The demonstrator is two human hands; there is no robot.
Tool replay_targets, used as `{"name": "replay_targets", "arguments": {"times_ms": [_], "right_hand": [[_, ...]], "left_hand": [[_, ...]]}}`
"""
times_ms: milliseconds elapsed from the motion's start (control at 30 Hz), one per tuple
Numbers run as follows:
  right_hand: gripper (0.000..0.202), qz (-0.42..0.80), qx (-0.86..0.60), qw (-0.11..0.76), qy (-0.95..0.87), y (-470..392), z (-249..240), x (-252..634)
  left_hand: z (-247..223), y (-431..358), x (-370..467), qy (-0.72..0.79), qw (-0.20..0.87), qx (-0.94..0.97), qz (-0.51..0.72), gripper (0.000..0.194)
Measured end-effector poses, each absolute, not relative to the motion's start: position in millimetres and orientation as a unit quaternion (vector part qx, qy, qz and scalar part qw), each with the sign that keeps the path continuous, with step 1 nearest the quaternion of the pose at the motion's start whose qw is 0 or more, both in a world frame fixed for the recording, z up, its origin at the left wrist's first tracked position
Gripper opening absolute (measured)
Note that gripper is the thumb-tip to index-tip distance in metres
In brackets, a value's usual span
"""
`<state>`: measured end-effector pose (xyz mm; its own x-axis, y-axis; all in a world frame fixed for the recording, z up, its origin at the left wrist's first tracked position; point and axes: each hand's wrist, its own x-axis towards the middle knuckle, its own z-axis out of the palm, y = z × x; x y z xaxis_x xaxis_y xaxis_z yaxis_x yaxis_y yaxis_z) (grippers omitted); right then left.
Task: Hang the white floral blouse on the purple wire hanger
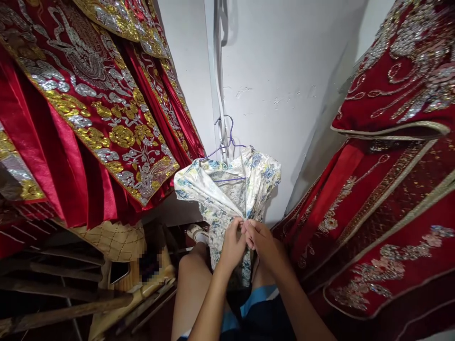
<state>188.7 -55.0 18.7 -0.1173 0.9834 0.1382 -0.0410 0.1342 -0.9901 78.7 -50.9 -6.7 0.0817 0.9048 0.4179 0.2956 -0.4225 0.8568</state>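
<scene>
A short-sleeved floral shirt (227, 189), white with blue and yellow flowers, hangs in front of me on a thin purple hanger (231, 137). Its collar lies spread at the top, and the front edges meet under my fingers. My left hand (234, 239) pinches one front edge of the shirt at chest height. Right beside it, fingertips touching, my right hand (254, 233) is closed on the other edge. Whatever small part of the shirt sits between the fingertips is hidden.
Red garments with gold and silver embroidery (121, 123) hang at the left, and more beaded red garments (384, 189) at the right. Behind the shirt is a white wall (280, 61) with a vertical strap (217, 71). Low at left stands a wooden chair (121, 279) with a phone-like object on it.
</scene>
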Motion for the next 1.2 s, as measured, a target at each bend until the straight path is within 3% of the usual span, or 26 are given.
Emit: {"name": "replay_targets", "arguments": {"times_ms": [167, 333, 500, 633, 700, 800, 867, 1000, 1200], "right_hand": [[0.035, 0.540, -0.424, 0.490, -0.537, -29.0, 41.4, 197.9], [0.030, 0.581, -0.348, 0.548, -0.491, 22.7, 95.5, 195.5], [0.020, 0.603, -0.283, 0.588, -0.458, 56.3, 149.4, 187.3], [0.022, 0.567, -0.253, 0.606, -0.498, 53.6, 150.2, 179.7], [0.027, 0.536, -0.253, 0.596, -0.542, 46.1, 139.8, 175.2], [0.030, 0.488, -0.271, 0.567, -0.606, 33.7, 128.8, 171.2], [0.030, 0.466, -0.278, 0.556, -0.630, 27.7, 130.2, 172.6], [0.032, 0.429, -0.277, 0.563, -0.650, 28.2, 140.4, 180.6], [0.037, 0.380, -0.371, 0.568, -0.629, 49.6, 109.8, 176.9]], "left_hand": [[-10.4, -47.8, 86.8, 0.464, 0.286, 0.669, 0.505, 0.018], [-29.3, -48.6, 78.4, 0.492, 0.245, 0.697, 0.461, 0.019], [-27.8, -39.6, 57.9, 0.527, 0.206, 0.754, 0.335, 0.016], [-0.9, -28.7, 40.3, 0.534, 0.164, 0.801, 0.214, 0.016], [26.5, -21.1, 33.3, 0.517, 0.158, 0.805, 0.245, 0.015], [78.8, -7.7, 27.1, 0.486, 0.086, 0.738, 0.460, 0.010], [111.4, 1.6, 27.2, 0.451, 0.023, 0.704, 0.548, 0.025], [149.1, 16.6, 36.6, 0.409, -0.039, 0.737, 0.536, 0.018], [152.0, 24.6, 44.1, 0.410, -0.108, 0.736, 0.528, 0.014]]}}
